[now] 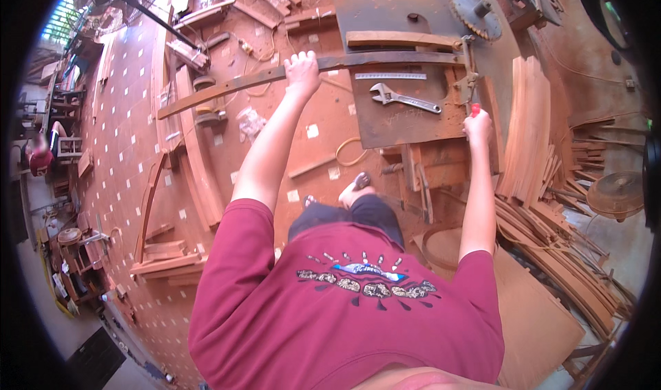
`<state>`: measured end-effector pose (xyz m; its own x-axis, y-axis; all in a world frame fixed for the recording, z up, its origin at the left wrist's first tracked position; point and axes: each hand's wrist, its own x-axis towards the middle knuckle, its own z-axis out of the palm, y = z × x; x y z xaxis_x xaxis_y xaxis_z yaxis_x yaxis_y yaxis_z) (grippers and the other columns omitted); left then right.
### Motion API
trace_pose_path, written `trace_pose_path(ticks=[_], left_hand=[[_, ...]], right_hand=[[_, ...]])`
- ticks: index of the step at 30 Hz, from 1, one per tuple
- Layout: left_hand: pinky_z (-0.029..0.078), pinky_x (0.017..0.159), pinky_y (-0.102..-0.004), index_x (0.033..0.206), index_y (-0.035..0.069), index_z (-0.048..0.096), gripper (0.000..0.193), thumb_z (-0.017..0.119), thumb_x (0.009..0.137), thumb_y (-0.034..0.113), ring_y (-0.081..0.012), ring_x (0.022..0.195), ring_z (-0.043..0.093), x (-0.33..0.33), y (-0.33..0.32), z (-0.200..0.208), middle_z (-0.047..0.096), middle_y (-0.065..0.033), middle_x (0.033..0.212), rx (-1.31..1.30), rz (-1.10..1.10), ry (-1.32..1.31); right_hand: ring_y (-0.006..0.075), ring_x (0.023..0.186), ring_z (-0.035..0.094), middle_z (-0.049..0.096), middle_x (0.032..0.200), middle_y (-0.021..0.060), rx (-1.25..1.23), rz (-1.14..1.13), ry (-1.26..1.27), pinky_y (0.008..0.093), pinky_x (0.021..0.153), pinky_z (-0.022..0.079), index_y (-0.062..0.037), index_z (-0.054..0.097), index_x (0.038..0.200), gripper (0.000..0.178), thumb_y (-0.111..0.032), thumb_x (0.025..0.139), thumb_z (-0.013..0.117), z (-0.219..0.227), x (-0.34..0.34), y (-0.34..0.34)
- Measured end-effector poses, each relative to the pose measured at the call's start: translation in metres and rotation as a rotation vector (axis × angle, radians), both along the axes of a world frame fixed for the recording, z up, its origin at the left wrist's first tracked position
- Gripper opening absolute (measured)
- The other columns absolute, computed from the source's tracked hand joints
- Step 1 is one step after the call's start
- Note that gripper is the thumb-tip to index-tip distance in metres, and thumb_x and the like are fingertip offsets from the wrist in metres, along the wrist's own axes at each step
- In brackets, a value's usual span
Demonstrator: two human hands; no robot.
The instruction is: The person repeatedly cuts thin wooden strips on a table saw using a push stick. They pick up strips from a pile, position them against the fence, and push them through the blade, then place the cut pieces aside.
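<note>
Gripping left hand [303,72]: between 11 and 12 o'clock, fingers curled over the wooden strip and closed on it; the thumb's position cannot be told.
Right hand [476,127]: at 2 o'clock, closed in a fist around a red handle [475,108], the tip of which shows above the fingers.
Wooden strip [234,85]: long, narrow and dark, running from 10 o'clock, where its end juts past the table, to between 1 and 2 o'clock, where its other end lies over the tabletop near the metal fitting; whether they touch is unclear.
Metal fitting [469,80]: upright in view, just on the 12 o'clock side of the right hand, beside the table's 3 o'clock edge.
Table [385,129]: dark, dusty top at 1 o'clock, beneath the strip's far end.
Wooden bar [399,39]: on the tabletop, on the strip's 12 o'clock side.
Ruler [391,76]: flat on the tabletop, on the strip's 6 o'clock side.
Adjustable wrench [405,99]: just beside the ruler, toward 6 o'clock, jaw end facing 10.
Toothed circular blade [475,14]: between 1 and 2 o'clock, beyond the bar.
Stacked planks [525,128]: between 2 and 3 o'clock, beyond the right hand.
Clear plastic bag [250,123]: on the tiled floor [131,142] at 10 o'clock.
</note>
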<state>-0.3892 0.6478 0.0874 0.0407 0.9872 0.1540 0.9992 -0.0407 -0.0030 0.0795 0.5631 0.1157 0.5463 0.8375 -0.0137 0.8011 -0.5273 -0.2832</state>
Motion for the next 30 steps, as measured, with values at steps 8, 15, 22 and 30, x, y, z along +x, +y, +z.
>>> trace_pose_path(ticks=[8,15,22,30], left_hand=[[0.043,0.097,-0.0469,0.121,0.006,0.052,0.053,0.077,0.076,0.02,-0.033,0.115,0.057,-0.016,0.113,0.016,0.06,-0.0152,0.116,-0.132,0.08,0.012],[0.043,0.099,-0.0449,0.12,0.01,0.054,0.051,0.076,0.074,0.018,-0.0292,0.116,0.058,-0.03,0.214,0.013,0.061,-0.0123,0.118,-0.054,0.101,0.103],[0.043,0.1,-0.0431,0.117,0.01,0.057,0.038,0.069,0.081,0.012,-0.0279,0.115,0.059,-0.037,0.256,0.011,0.063,-0.0119,0.118,-0.008,0.129,0.098],[0.043,0.101,-0.0434,0.12,0.009,0.057,0.044,0.073,0.079,0.014,-0.0276,0.117,0.058,-0.032,0.237,0.008,0.063,-0.0116,0.12,-0.006,0.154,0.118]], right_hand=[[0.0408,0.108,0.066,0.069,0.111,0.0243,-0.09,-0.007,0.193,0.0511,0.091,0.052,-0.0046,0.07,0.107,0.031,-0.022,0.084,0.058,0.034,-0.041,0.115],[0.0413,0.108,0.066,0.069,0.111,0.0261,-0.073,0.043,0.254,0.0495,0.093,0.052,-0.0006,0.07,0.107,0.036,-0.022,0.082,0.055,0.04,-0.056,0.21],[0.0301,0.08,0.071,0.072,0.092,0.0187,-0.037,0.061,0.165,0.0431,0.077,0.055,-0.0006,0.07,0.1,0.029,-0.018,0.082,0.054,0.034,-0.066,0.257],[0.0389,0.11,0.066,0.07,0.114,0.0217,-0.099,0.043,0.198,0.0493,0.092,0.053,-0.0037,0.071,0.109,0.035,-0.021,0.082,0.056,0.045,-0.064,0.227]])
